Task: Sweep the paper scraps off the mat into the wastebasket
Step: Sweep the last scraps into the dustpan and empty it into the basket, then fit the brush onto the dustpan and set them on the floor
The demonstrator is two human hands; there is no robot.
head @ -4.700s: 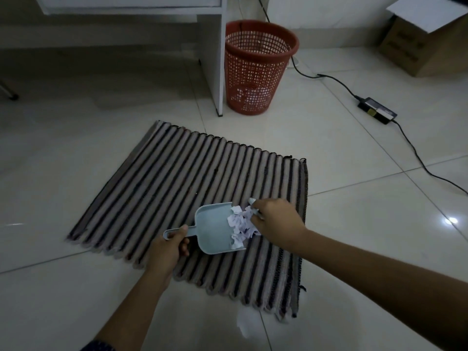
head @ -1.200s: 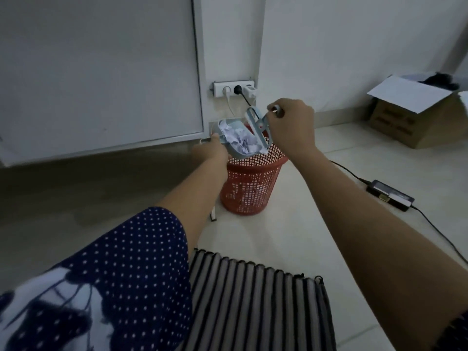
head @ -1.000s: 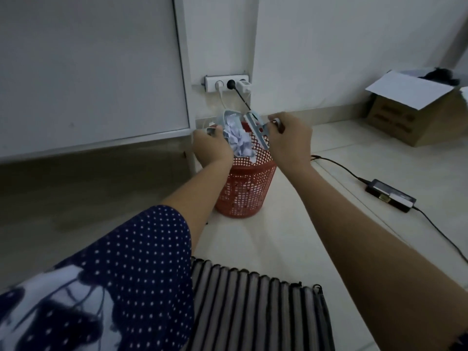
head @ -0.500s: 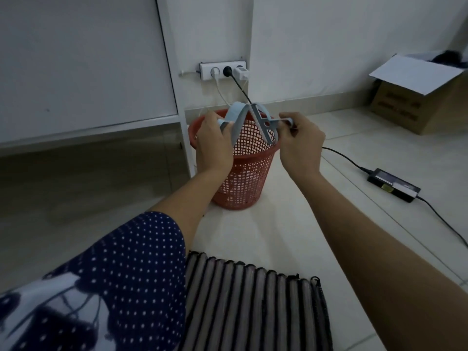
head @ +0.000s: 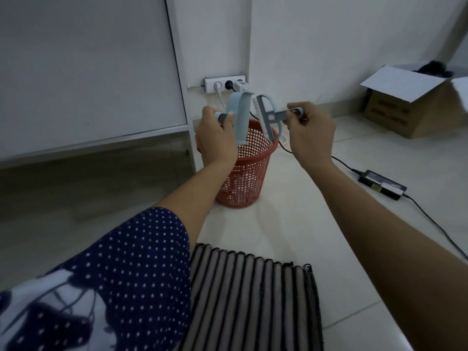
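My left hand (head: 215, 138) grips the handle of a light blue dustpan (head: 239, 117), which is tipped on edge over the red mesh wastebasket (head: 249, 173). No scraps show in the pan. My right hand (head: 310, 134) holds a small blue-grey brush (head: 267, 115) by its handle, bristles facing the pan, just above the basket's rim. White paper scraps (head: 234, 184) show through the mesh low in the basket. The striped mat (head: 253, 300) lies on the floor below, near the frame's bottom edge; no scraps are visible on the part in view.
A white cabinet (head: 88, 67) stands left of the basket, its leg touching it. A wall power strip (head: 225, 84) sits behind. A black power adapter (head: 382, 184) with its cable lies on the tiles at right. An open cardboard box (head: 410, 107) stands far right.
The scraps have dropped out of the dustpan into the wastebasket. The pan has tipped further onto its edge, and both hands have lifted slightly over the rim.
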